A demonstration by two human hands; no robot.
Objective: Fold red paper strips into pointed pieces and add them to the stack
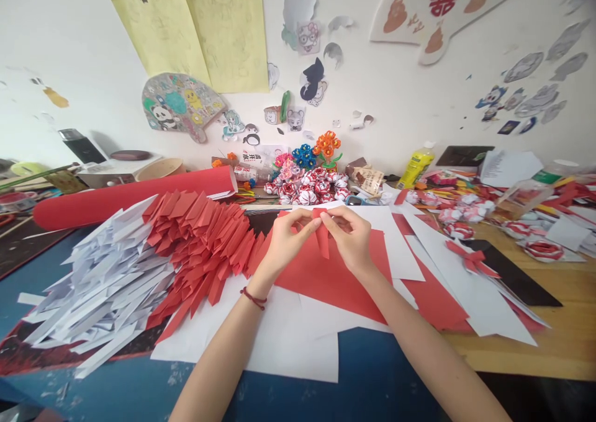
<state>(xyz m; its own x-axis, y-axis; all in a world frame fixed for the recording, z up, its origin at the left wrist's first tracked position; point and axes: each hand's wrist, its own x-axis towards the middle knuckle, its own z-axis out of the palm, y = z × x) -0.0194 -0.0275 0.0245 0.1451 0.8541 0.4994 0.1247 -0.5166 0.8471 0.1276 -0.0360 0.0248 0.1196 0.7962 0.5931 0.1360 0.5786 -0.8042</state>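
Between my two hands is a folded red paper strip point(323, 243), its lower end hanging down. My left hand point(292, 237) pinches it from the left with thumb and forefinger. From the other side my right hand point(348, 234) grips its top edge, the thumb close to the left thumb. Beneath the hands lies a large red paper sheet point(344, 285) over white sheets point(288, 332). To the left spreads a dense pile of folded red strips point(205, 236), beside a heap of folded white strips point(107, 285).
A red paper roll point(135, 198) lies behind the piles. Red-and-white paper flowers point(321, 186) cluster at the back, near a yellow bottle point(416, 166). More sheets point(447, 267) and a red paper bow shape point(472, 259) lie to the right, with further paper flowers point(542, 249) beyond.
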